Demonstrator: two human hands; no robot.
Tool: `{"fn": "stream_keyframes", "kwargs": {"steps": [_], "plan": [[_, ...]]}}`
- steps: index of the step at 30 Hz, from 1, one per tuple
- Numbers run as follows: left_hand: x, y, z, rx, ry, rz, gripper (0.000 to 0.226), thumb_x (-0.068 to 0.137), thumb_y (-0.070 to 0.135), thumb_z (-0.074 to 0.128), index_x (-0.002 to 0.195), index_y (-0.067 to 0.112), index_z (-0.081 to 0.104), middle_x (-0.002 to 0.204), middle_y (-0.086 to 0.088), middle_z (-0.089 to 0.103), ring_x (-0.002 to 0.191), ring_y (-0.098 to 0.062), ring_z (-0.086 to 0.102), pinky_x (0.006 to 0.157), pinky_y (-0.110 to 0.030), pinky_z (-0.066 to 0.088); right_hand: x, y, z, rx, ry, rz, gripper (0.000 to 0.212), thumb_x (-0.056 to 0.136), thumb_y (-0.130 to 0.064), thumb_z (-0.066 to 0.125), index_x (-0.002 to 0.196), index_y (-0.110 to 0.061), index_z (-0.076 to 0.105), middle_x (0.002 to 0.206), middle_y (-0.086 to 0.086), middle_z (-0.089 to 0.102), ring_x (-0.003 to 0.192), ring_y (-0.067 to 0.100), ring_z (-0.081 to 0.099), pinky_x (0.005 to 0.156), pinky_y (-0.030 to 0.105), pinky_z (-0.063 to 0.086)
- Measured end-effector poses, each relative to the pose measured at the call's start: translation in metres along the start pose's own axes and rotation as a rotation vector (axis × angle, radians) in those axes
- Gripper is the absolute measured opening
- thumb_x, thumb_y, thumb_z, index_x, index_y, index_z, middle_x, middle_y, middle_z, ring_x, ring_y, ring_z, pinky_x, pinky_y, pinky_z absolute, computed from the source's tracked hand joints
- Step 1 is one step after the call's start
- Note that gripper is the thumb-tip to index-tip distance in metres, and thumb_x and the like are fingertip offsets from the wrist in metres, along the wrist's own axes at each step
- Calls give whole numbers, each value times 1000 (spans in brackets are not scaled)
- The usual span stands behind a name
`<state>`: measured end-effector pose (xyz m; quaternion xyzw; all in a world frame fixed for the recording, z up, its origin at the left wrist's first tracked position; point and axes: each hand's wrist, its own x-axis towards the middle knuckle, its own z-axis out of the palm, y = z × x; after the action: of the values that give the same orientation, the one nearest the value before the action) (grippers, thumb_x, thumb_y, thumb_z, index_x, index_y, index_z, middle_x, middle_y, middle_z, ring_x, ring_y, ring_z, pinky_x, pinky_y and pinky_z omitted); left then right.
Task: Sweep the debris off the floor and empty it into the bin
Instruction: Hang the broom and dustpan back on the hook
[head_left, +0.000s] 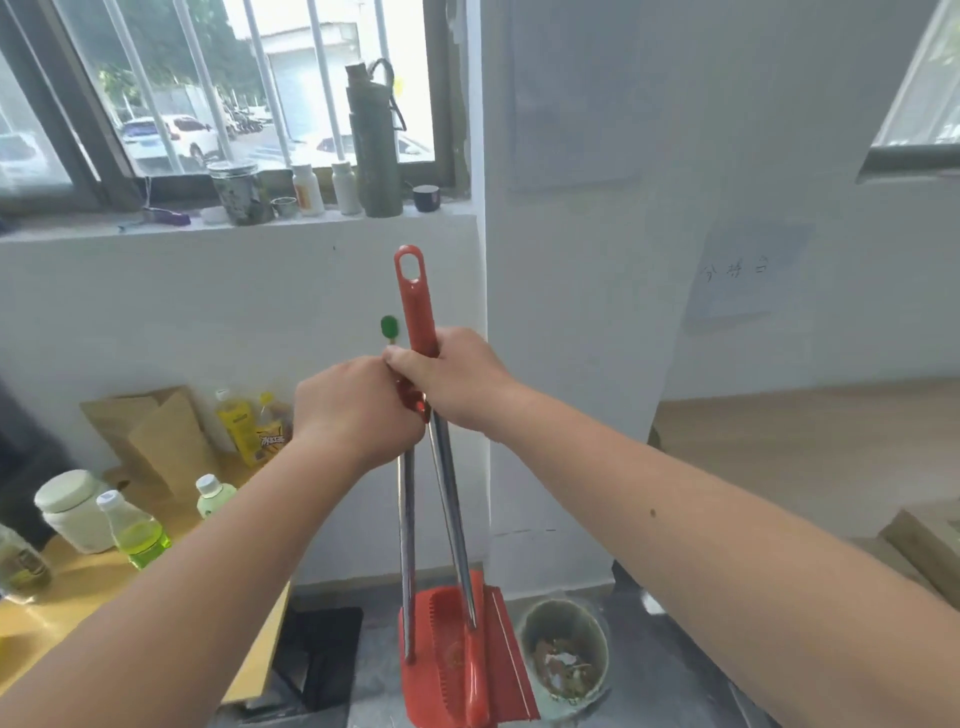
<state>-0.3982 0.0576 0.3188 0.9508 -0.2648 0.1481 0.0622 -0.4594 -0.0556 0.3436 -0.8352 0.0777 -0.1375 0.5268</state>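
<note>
Two long metal poles with red grips stand upright together in front of me against a white wall corner. My right hand (457, 379) is closed around the red broom handle (418, 296), whose loop end sticks up above the fist. My left hand (358, 410) grips the dustpan pole (407, 545) just below and to the left, touching the right hand. Both poles run down to the red dustpan (511, 654) standing on the grey floor, with the red broom head (475, 670) resting in it. A small round bin (563, 649) holding debris sits right of the dustpan.
A wooden table (62, 618) at the left carries bottles, a white jar and a brown paper bag. A black box (317, 654) stands on the floor under its edge. The windowsill above holds bottles and jars. Another wooden surface (924, 540) is at the right.
</note>
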Motion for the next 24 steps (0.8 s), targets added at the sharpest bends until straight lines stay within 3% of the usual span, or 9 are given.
{"fn": "stream_keyframes", "kwargs": {"steps": [2,6,9,12,16,21,24], "plan": [[15,-20,0,-7,-1,13,26,76,48,45,87,29,59,72,11,57,69,-23,57,56,-29,42,15,-7,15,106,6,46,31,94,-32,63,66,-21,55,61,-9,59,52,4,58,58,21,46],[42,-57,-5,-46,-13,50,29,77,59,48,87,35,61,71,14,56,71,-21,56,56,-27,41,44,-22,38,131,24,59,35,93,-29,64,63,-20,49,59,-8,55,51,7,57,59,22,47],[56,-79,-7,-149,-37,66,40,69,81,52,84,45,63,80,20,67,78,-15,62,62,-27,46,61,-33,44,136,45,82,26,94,-30,63,73,-16,58,67,-2,61,61,14,64,72,35,60],[63,-88,-12,-175,-11,88,56,58,93,49,82,46,65,74,24,64,75,-9,62,58,-25,45,74,-40,52,139,89,102,25,92,-35,64,74,-19,59,71,3,62,69,24,66,80,51,61],[72,-88,-20,-143,42,116,55,66,89,47,76,38,63,67,20,60,66,-9,56,52,-24,40,93,-44,59,196,147,132,25,91,-36,65,79,-15,63,74,7,62,71,27,67,78,55,61],[88,-86,-12,-155,34,77,49,64,82,48,76,37,64,70,15,65,71,-12,64,61,-26,51,111,-38,59,205,225,117,26,92,-37,64,77,-16,62,72,7,63,66,25,66,71,49,62],[97,-80,-8,-144,24,51,46,64,77,52,78,34,65,70,13,65,71,-14,65,61,-27,50,119,-31,58,241,224,111,27,92,-36,65,76,-15,60,71,7,62,65,25,65,69,49,61]]}}
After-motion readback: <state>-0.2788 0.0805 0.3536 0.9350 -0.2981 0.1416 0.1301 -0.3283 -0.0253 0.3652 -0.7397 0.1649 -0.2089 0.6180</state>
